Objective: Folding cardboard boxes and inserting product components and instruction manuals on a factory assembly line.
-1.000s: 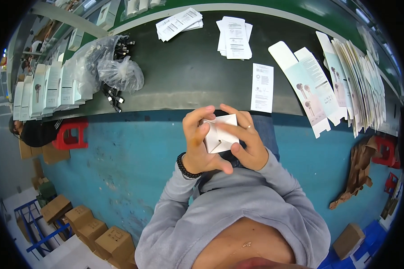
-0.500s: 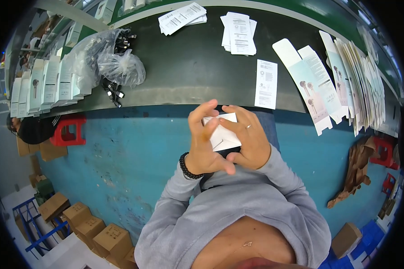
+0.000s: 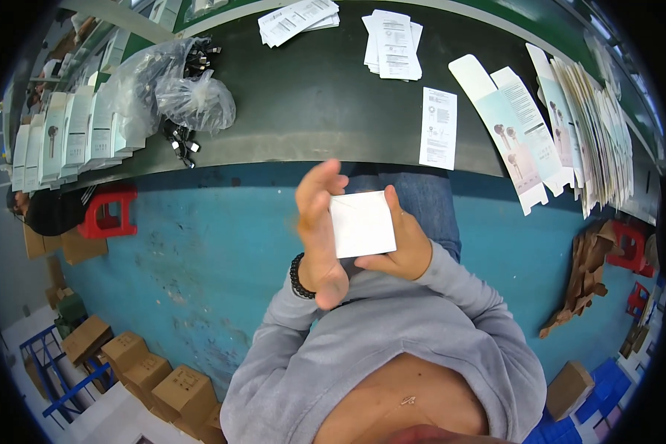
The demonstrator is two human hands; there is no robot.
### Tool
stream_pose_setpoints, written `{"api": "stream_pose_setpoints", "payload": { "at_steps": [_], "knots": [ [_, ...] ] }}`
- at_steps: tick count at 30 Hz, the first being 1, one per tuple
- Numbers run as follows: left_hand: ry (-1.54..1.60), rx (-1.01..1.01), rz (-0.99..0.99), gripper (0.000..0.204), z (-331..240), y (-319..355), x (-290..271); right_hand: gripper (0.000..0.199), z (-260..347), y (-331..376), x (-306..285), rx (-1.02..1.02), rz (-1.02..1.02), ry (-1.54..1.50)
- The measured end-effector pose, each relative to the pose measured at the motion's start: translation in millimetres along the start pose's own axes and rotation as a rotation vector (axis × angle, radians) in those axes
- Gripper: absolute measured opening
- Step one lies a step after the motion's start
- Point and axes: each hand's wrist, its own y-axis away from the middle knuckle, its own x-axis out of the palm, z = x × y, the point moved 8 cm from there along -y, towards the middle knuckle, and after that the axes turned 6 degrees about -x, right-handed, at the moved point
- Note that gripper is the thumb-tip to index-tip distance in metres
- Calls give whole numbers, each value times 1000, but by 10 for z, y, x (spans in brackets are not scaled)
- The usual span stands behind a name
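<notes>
Over my lap, my right hand (image 3: 411, 248) grips a small white square box (image 3: 364, 224) by its right side, with the thumb at the lower edge and a finger along the upper right corner. A smooth, blank white face of the box is turned up. Beside its left edge, my left hand (image 3: 318, 233) is open, fingers stretched up and thumb apart; whether it touches the box I cannot tell. A black beaded bracelet (image 3: 298, 277) circles my left wrist.
On the dark table are leaflet stacks (image 3: 394, 44), a single leaflet (image 3: 439, 129), flattened printed cartons (image 3: 507, 133), a plastic bag (image 3: 196, 102) by black cables (image 3: 179, 144), and standing boxes (image 3: 74, 140). Red stools (image 3: 111, 211) and brown cartons (image 3: 181, 392) stand on the floor.
The folded flaps on the box's upper face have given way to a flat white face. My left hand has drawn off it to the left; my right hand has shifted to its right side.
</notes>
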Motion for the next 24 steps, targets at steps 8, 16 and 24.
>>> {"api": "stream_pose_setpoints", "payload": {
  "at_steps": [8, 16, 24],
  "knots": [
    [349, -505, 154, 107, 133, -48, -103, 80, 358, -251, -218, -162, 9, 247],
    [593, -885, 765, 78, 189, 278, -39, 34, 1274, -607, 179, -630, 360, 563],
    [670, -993, 513, 104, 389, 476, -217, 74, 474, -350, -843, -214, 136, 844]
  ]
}}
